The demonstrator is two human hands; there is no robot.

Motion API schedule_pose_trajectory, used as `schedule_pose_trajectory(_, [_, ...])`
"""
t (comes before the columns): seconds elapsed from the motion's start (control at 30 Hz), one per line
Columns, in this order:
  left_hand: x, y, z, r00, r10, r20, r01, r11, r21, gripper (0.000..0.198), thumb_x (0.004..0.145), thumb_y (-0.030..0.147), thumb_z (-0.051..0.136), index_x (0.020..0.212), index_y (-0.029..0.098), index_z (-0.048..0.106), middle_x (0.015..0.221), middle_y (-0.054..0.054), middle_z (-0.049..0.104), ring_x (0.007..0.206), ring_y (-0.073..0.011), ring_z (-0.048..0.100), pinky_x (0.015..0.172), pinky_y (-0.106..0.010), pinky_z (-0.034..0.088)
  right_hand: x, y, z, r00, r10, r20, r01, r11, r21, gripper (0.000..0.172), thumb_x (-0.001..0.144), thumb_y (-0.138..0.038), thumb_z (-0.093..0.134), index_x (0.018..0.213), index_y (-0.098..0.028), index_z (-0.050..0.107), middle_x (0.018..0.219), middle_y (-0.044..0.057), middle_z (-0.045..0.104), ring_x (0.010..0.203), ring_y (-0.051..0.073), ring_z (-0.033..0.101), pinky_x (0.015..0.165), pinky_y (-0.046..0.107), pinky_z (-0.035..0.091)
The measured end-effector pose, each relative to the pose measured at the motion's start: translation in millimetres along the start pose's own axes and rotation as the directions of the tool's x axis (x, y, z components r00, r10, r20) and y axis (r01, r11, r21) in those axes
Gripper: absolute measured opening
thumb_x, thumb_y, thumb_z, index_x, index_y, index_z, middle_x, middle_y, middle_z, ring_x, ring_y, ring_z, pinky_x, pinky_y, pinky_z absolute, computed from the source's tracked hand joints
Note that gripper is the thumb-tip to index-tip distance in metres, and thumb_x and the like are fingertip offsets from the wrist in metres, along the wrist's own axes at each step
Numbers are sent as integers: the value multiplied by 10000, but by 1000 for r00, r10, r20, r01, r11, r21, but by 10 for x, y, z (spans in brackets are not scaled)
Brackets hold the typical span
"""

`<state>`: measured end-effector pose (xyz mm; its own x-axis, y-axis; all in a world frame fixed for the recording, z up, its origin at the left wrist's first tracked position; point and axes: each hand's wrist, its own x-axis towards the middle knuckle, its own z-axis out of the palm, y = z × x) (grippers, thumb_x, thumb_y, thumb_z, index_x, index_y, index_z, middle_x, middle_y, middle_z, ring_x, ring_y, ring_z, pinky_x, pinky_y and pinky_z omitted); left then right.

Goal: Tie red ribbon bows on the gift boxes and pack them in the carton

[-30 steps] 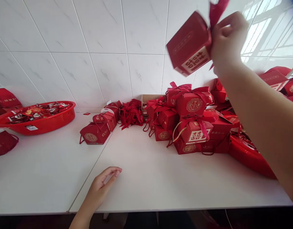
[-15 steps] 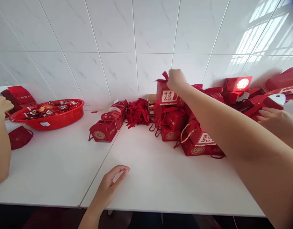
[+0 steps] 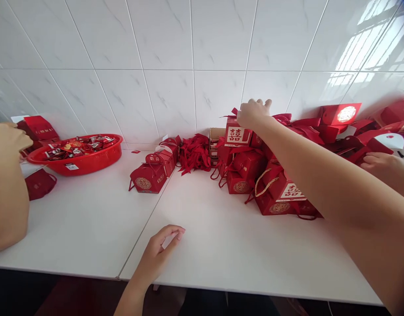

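Observation:
My right hand (image 3: 255,115) is at the top of a red gift box (image 3: 237,134) with a white double-happiness panel and a ribbon bow. The box rests on a pile of red boxes (image 3: 248,166). My fingers look loosened and apart beside the bow; some are hidden. Near the table's front edge, my left hand (image 3: 164,248) lies with fingers curved, thumb close to the index fingertip, and nothing visible between them. The nearest thing to it is the white table (image 3: 202,219). Other red boxes (image 3: 151,177) stand beyond it, by a heap of red ribbons (image 3: 195,151).
At the left, a red basin (image 3: 86,166) holds wrapped sweets, with a co-worker's arm (image 3: 9,184) beside it. Another person's hand (image 3: 388,169) touches red cartons at the right. A tiled wall (image 3: 169,39) runs along the back.
My right hand has lowered the box slightly onto the pile, and its fingers have loosened and shifted right of the bow. My left hand keeps its pose. The view has shifted slightly.

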<state>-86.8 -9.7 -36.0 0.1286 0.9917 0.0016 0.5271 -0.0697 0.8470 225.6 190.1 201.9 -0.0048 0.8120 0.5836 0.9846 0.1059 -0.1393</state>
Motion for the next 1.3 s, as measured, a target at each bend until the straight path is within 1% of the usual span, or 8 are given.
schedule_pose_trajectory(0.07, [-6, 24, 13, 1000, 24, 10, -24, 999, 31, 334, 894, 483, 483, 1027, 246, 678, 1103, -57, 684, 1128, -255, 593, 810, -311, 526, -203, -82, -88, 990, 24, -140, -30, 999, -40, 241, 896, -237, 509, 1100, -125, 571, 1276, 191, 487, 1264, 414, 359, 1021, 677, 145])
schedule_pose_trajectory(0.17, [94, 128, 47, 981, 147, 130, -178, 946, 270, 278, 894, 387, 488, 1071, 243, 647, 1146, -63, 650, 1115, -239, 586, 903, -349, 502, -728, -196, -58, 928, -199, -315, 211, 978, 3, 292, 908, -203, 449, 1188, -212, 533, 1403, 135, 419, 1314, 362, 319, 1050, 603, 215])
schedule_pose_trajectory(0.3, [674, 281, 133, 945, 199, 260, -312, 788, 530, 342, 791, 409, 648, 1073, 216, 648, 1139, -78, 645, 1108, -272, 566, 949, -391, 472, -1579, -240, 492, 845, -484, -227, 522, 839, 152, 295, 867, -190, 502, 1150, -222, 576, 1364, 111, 477, 1304, 333, 349, 1049, 548, 283])
schedule_pose_trajectory(0.47, [1743, 267, 270, 988, 145, -47, -73, 723, 687, 366, 914, 408, 551, 1175, 152, 585, 1238, -115, 583, 1135, -266, 561, 961, -496, 457, -2238, -259, 1364, 870, -492, 19, 451, 812, 370, 311, 815, -113, 531, 1110, -141, 626, 1375, 181, 460, 1304, 345, 355, 1048, 530, 341])
schedule_pose_trajectory(0.6, [2148, 176, 344, 958, 161, -236, 63, 686, 725, 386, 919, 358, 566, 1258, 173, 538, 1306, -111, 545, 1137, -256, 567, 950, -492, 482, -2332, -244, 1692, 909, -405, 101, 330, 846, 420, 392, 790, -94, 553, 1179, -117, 595, 1388, 217, 418, 1282, 334, 395, 1012, 509, 415])
schedule_pose_trajectory(0.93, [2083, 75, 352, 953, 187, -238, 67, 637, 768, 359, 917, 350, 573, 1222, 160, 558, 1250, -104, 578, 1089, -242, 592, 914, -470, 506, -2393, -192, 1723, 917, -312, 248, 144, 840, 523, 405, 844, -103, 511, 1244, -154, 560, 1469, 190, 335, 1355, 301, 332, 1076, 482, 371])
schedule_pose_trajectory(1.13, [1850, 113, 348, 949, 315, -37, -174, 614, 770, 303, 925, 330, 563, 1181, 169, 583, 1215, -96, 599, 1041, -216, 610, 886, -433, 526, -2401, -154, 1728, 918, -303, 254, 108, 810, 577, 450, 817, -86, 528, 1261, -154, 551, 1462, 192, 354, 1356, 300, 340, 1077, 509, 364])
schedule_pose_trajectory(1.3, [1605, 216, 659, 852, 478, 216, -480, 546, 687, 275, 929, 326, 557, 1154, 173, 597, 1198, -92, 609, 1026, -206, 614, 883, -421, 528, -2391, -164, 1733, 922, -323, 215, 127, 774, 620, 629, 791, -21, 452, 1407, -146, 416, 1476, 165, 381, 1377, 268, 327, 1125, 492, 318])
